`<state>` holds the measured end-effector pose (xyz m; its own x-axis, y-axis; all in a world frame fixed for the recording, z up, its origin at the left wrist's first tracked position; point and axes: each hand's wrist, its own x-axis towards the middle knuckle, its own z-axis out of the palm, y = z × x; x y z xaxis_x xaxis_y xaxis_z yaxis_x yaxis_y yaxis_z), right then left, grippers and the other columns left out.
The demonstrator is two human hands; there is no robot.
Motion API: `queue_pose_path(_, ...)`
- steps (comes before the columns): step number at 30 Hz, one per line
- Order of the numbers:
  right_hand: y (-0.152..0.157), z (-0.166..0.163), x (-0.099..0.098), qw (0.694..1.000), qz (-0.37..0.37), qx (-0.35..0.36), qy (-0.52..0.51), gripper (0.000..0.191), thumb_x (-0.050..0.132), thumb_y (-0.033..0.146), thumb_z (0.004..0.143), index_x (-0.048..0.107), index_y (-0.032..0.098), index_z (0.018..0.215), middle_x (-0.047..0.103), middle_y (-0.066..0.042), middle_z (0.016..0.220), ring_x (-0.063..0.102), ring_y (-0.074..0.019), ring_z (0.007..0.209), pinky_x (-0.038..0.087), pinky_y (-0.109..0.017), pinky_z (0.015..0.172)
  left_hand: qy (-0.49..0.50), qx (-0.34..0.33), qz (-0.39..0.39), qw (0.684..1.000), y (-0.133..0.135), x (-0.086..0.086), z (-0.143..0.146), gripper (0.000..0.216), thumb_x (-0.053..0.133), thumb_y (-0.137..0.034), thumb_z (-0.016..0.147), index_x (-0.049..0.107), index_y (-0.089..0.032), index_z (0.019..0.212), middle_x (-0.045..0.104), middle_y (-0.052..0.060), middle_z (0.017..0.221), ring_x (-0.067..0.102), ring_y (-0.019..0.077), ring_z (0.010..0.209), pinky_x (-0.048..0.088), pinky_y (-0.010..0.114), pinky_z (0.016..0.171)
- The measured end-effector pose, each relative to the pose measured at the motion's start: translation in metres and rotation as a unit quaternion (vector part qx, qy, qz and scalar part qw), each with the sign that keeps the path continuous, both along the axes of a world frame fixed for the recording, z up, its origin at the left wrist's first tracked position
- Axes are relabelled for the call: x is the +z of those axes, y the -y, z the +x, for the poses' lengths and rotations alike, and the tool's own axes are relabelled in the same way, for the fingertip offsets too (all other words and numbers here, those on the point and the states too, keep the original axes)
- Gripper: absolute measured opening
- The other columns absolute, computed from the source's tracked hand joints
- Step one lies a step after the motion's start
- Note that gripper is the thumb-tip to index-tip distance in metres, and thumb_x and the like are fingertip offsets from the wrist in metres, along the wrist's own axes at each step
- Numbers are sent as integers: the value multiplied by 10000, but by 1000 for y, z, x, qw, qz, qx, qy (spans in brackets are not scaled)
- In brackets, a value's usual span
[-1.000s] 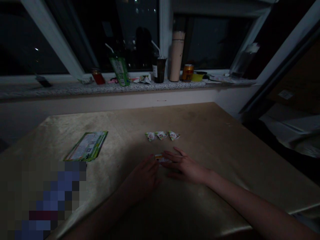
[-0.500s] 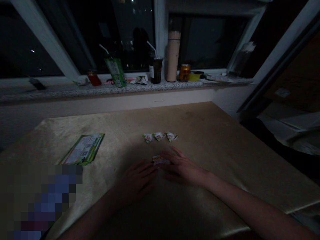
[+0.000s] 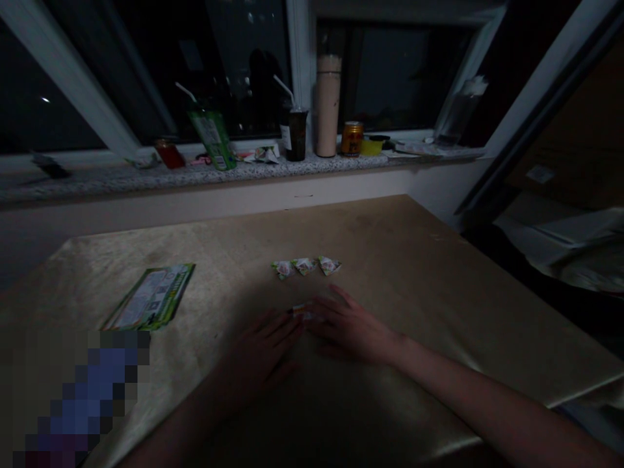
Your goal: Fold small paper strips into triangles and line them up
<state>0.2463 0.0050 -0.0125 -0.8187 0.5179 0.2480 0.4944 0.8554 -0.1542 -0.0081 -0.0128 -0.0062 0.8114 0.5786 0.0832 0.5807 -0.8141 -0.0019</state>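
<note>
My left hand lies low over the tabletop, its fingers stretched toward a small printed piece of paper. From the other side my right hand reaches over the same piece, fingers extended and thumb raised apart, covering much of it. The fingertips of both hands are at its edges; dim light hides whether they press on it. Just beyond the hands, three small folded triangles, a left one, a middle one and a right one, sit in a row, white with green edges.
Flat green printed sheets or packets lie on the tan-covered table at left, beside a blurred-out blue area. Along the granite sill stand a green cup, a dark drink cup, a pink flask and a gold can.
The view has turned slightly, so everything shifts left. My right fingers cover a little more of the small printed piece, and the hands are slightly closer together. The folded triangles stay put.
</note>
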Motion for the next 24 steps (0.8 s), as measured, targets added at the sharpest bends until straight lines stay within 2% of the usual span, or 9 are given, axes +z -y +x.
queue_pose_path(4, 2, -4, -1, 1000, 21, 12, 3, 385, 472, 386, 923, 550, 202, 1252, 565, -88, 1261, 431, -222, 1241, 129, -486, 1145, 21, -1, 8, 1000, 3, 3, 4, 489, 429, -406, 942, 415, -170, 1370, 491, 86, 1380, 456, 237, 1251, 269, 422, 1082)
queue_pose_path(7, 2, -3, 0, 1000, 1, -9, -15, 321, 493, 382, 913, 611, 249, 1181, 549, -72, 1255, 389, -229, 1262, 141, -493, 1138, 28, -3, 12, 1000, 4, 4, 5, 482, 432, -405, 938, 438, -155, 1350, 517, 93, 1355, 478, 237, 1230, 276, 419, 1079)
queue_pose_path(12, -3, 6, 3, 996, -48, -45, -67, 245, 501, 370, 917, 687, 304, 1061, 537, -55, 1207, 381, -221, 1246, 146, -502, 1123, 17, 7, 0, 1000, 4, 1, 3, 508, 429, -403, 940, 384, -171, 1390, 471, 79, 1398, 448, 235, 1258, 267, 426, 1085)
queue_pose_path(20, -11, 15, 8, 995, -56, -31, -77, 235, 512, 354, 912, 726, 275, 970, 561, -55, 1163, 425, -215, 1195, 175, -483, 1107, 9, 5, -14, 1000, 3, 1, 1, 487, 416, -390, 947, 392, -177, 1385, 459, 82, 1406, 439, 225, 1269, 242, 432, 1098)
queue_pose_path(24, -12, 17, 7, 993, -87, -35, -72, 243, 496, 372, 921, 724, 302, 965, 544, -36, 1200, 395, -207, 1232, 135, -484, 1118, 14, 4, -13, 1000, 3, 1, 1, 504, 422, -401, 945, 379, -175, 1394, 441, 81, 1419, 431, 226, 1276, 239, 427, 1102)
